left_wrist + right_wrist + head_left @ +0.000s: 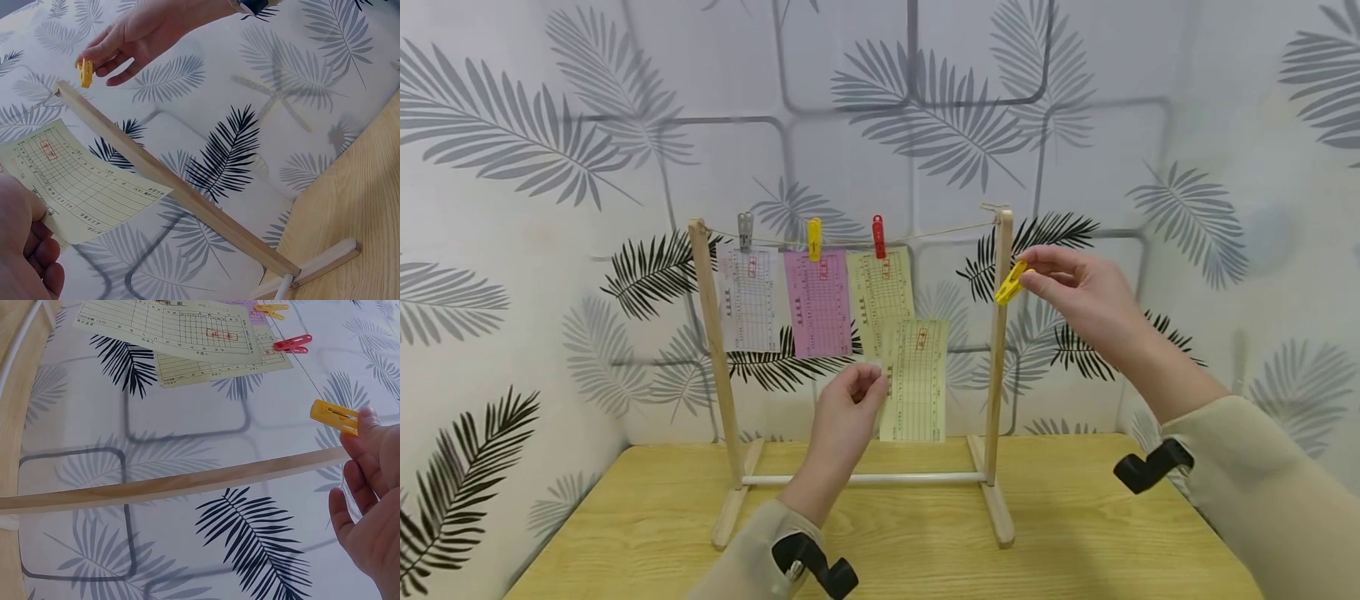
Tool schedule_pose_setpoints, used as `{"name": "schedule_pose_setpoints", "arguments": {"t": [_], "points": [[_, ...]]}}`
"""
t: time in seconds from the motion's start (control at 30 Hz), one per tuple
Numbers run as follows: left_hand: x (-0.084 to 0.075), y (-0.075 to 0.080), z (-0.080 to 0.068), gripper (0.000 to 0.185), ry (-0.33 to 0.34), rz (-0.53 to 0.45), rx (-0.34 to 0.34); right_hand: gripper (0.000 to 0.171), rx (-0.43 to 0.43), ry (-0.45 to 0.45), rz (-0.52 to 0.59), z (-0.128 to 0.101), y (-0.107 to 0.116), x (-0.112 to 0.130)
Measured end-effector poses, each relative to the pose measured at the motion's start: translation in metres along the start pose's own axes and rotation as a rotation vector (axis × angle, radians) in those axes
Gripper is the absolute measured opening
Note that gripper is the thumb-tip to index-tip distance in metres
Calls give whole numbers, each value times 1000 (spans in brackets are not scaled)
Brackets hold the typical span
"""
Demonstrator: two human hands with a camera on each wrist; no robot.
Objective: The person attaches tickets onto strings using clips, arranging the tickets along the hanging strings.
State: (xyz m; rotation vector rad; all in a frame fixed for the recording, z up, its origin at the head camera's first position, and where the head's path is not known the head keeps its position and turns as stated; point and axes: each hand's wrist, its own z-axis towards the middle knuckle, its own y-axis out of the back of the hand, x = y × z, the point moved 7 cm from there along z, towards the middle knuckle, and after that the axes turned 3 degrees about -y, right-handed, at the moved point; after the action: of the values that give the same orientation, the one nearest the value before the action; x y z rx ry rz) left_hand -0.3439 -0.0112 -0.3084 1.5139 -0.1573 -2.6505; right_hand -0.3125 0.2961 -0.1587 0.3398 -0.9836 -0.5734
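Note:
My left hand (847, 417) pinches a pale yellow receipt slip (917, 392) by its left edge, in front of the string and below it. The slip overlaps another yellow slip (868, 292), which hangs from a red clothespin (878, 237). My right hand (1086, 296) is raised by the right post of the wooden stand and pinches a yellow clothespin (1012, 282) between thumb and fingers. In the right wrist view this clothespin (334, 417) points away from the fingertips, with no paper in it.
A wooden stand with a right post (997, 358) and left post (711, 333) holds a thin string (940, 233). A grey clothespin (745, 230) holds a white slip (749, 300); a yellow one (814, 239) holds a pink slip (818, 308). Beneath is a wooden table (887, 533).

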Motion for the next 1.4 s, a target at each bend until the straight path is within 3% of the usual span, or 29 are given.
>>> {"name": "schedule_pose_setpoints", "arguments": {"t": [0.6, 0.83, 1.4], "points": [[-15, -14, 22, 9, 11, -30, -3, 28, -74, 154, 14, 40, -5, 56], [-21, -17, 27, 9, 15, -50, -16, 23, -107, 220, -72, 56, -6, 72], [-24, -31, 39, 8, 9, -71, -7, 22, -105, 215, -194, 82, -13, 82]]}}
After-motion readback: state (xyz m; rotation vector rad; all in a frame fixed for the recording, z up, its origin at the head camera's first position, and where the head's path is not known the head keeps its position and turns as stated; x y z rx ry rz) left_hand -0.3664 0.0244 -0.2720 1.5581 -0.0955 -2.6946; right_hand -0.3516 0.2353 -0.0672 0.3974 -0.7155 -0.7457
